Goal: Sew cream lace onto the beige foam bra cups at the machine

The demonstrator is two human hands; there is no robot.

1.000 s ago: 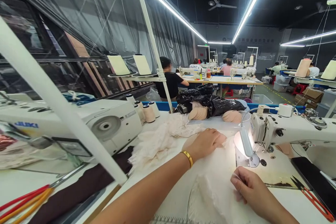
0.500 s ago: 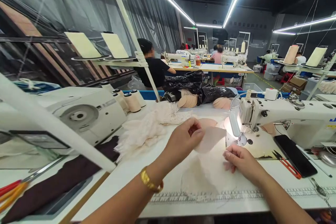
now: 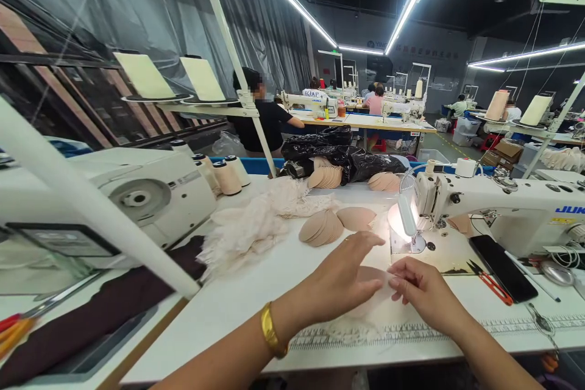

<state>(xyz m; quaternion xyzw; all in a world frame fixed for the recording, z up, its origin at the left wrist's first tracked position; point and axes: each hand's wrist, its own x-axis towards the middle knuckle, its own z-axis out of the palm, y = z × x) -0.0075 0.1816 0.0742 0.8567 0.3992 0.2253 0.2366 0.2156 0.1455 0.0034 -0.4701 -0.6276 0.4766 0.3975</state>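
My left hand [image 3: 345,277], with a gold bracelet at the wrist, has its thumb and fingers spread beside a thin, pale, sheer fabric piece [image 3: 373,277]. The fingers of my right hand [image 3: 418,286] are pinched on the right edge of that piece. Under both hands, a lace-edged sheer fabric [image 3: 350,330] lies over the ruler strip [image 3: 411,334]. Beige oval pads [image 3: 321,228] are fanned out beyond my left hand. The sewing machine [image 3: 498,195], its lamp lit, stands just past my right hand.
Cream lace fabric [image 3: 249,231] is heaped at the left of the white table. Red-handled snips [image 3: 496,286] and a black phone [image 3: 503,268] lie at the right. Thread cones [image 3: 227,177] and black plastic bags [image 3: 320,149] are at the back. A person in black [image 3: 262,119] sits beyond.
My left hand has moved down and right and opened from a pinch. The sheer piece has come down between both hands, uncovering the beige pads. The view has shifted slightly.
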